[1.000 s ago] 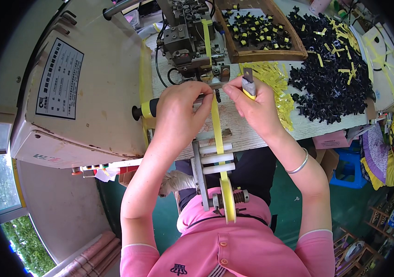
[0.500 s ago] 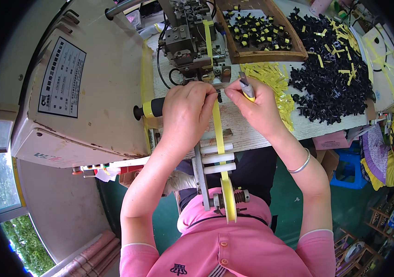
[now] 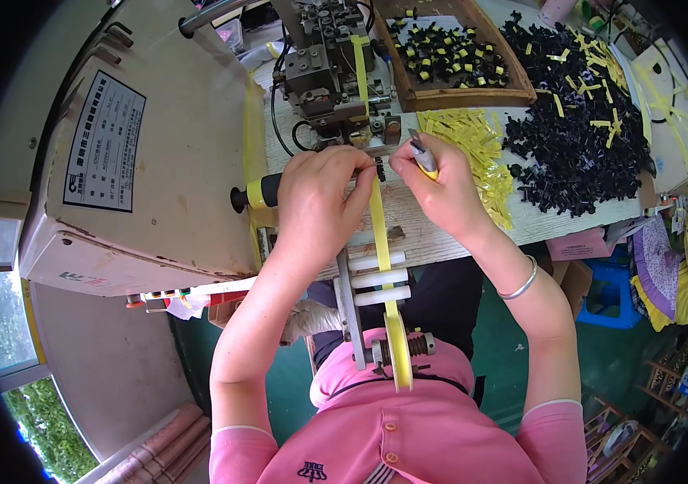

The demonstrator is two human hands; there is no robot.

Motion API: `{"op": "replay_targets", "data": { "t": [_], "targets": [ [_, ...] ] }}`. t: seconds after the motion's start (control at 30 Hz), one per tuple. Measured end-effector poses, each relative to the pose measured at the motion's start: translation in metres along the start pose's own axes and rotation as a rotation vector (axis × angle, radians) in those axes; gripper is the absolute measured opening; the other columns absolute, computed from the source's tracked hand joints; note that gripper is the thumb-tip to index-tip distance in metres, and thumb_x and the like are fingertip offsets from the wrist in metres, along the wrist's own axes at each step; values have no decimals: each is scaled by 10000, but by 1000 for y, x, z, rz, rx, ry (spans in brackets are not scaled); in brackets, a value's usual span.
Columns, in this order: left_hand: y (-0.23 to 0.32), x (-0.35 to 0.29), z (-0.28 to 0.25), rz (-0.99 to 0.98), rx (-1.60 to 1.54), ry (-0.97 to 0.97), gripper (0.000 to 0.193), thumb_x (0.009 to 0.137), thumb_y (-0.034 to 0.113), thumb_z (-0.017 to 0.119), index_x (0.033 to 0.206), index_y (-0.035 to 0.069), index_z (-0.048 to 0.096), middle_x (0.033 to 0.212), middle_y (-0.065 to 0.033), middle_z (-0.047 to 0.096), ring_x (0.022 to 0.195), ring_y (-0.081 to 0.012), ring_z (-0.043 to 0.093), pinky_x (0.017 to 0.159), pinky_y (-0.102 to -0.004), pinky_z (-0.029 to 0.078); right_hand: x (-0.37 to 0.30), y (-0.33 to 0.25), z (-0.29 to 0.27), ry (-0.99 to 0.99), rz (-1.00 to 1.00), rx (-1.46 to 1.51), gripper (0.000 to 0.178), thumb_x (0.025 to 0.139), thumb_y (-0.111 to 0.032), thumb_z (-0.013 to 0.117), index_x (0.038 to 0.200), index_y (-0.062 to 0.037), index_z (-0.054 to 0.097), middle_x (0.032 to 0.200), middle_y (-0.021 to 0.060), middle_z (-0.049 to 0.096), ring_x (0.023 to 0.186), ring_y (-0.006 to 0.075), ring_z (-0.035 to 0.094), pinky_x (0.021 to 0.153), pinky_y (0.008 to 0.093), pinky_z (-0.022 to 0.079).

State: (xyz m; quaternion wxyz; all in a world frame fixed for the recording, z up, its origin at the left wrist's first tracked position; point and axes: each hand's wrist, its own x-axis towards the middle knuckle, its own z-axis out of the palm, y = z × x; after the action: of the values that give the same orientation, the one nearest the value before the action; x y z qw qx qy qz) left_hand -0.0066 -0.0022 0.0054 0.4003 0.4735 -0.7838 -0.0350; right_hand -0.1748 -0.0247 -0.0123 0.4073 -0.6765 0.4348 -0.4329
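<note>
Tape [image 3: 379, 222], a narrow yellow strip, runs taut from a reel [image 3: 399, 355] at six o'clock, over three white rollers [image 3: 378, 278], up toward the small grey metal machine [image 3: 329, 64] at twelve. Both hands meet on it just below the machine, probably so the strip stays lined up with the feed. The left hand [image 3: 319, 194] has its grip pinched narrow at the tape's edge, around something small and dark that cannot be made out. The right hand [image 3: 437, 185] is closed on a slim tool [image 3: 420, 153] with a metal tip and yellow body, its point angled toward eleven o'clock.

At one o'clock a wooden tray [image 3: 513, 87] holds black parts banded in yellow. At two o'clock, loose matte black parts [image 3: 578, 153] lie heaped on the pale bench [image 3: 432, 238], with cut yellow strips [image 3: 473, 141] between. A large beige cabinet [image 3: 166, 153] fills nine o'clock.
</note>
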Motion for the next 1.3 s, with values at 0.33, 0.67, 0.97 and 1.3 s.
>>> {"op": "replay_targets", "data": {
  "t": [0.33, 0.67, 0.97, 1.3],
  "targets": [
    [2, 14, 7, -19, 3, 34, 114, 689, 30, 642, 760, 52, 556, 722, -59, 594, 656, -254, 569, 636, -349, 404, 11, -7, -9, 50, -78, -32, 38, 797, -2, 569, 766, 2, 547, 712, 33, 552, 665, 96, 486, 639, 242, 403],
    [-4, 6, 4, 13, -8, 31, 100, 704, 30, 633, 763, 52, 555, 717, -56, 589, 653, -253, 566, 637, -350, 403, 7, 1, 2, 64, -55, -42, 42, 795, -10, 570, 762, 4, 549, 688, 36, 547, 645, 94, 482, 624, 242, 400],
    [-10, -1, -12, 108, -56, -77, 158, 711, 22, 668, 856, 48, 609, 866, -73, 652, 762, -257, 612, 702, -349, 439, -2, 0, 3, -16, 13, 11, 54, 798, -18, 571, 755, 0, 543, 689, 29, 546, 640, 89, 471, 608, 236, 388],
    [-11, -3, -13, 178, -5, -112, 197, 702, 11, 657, 884, 45, 591, 932, -73, 635, 756, -253, 598, 698, -350, 427, 2, -10, 4, 7, -31, 7, 55, 809, -15, 558, 758, -8, 541, 676, 15, 525, 630, 81, 450, 598, 236, 381]
  ]
}}
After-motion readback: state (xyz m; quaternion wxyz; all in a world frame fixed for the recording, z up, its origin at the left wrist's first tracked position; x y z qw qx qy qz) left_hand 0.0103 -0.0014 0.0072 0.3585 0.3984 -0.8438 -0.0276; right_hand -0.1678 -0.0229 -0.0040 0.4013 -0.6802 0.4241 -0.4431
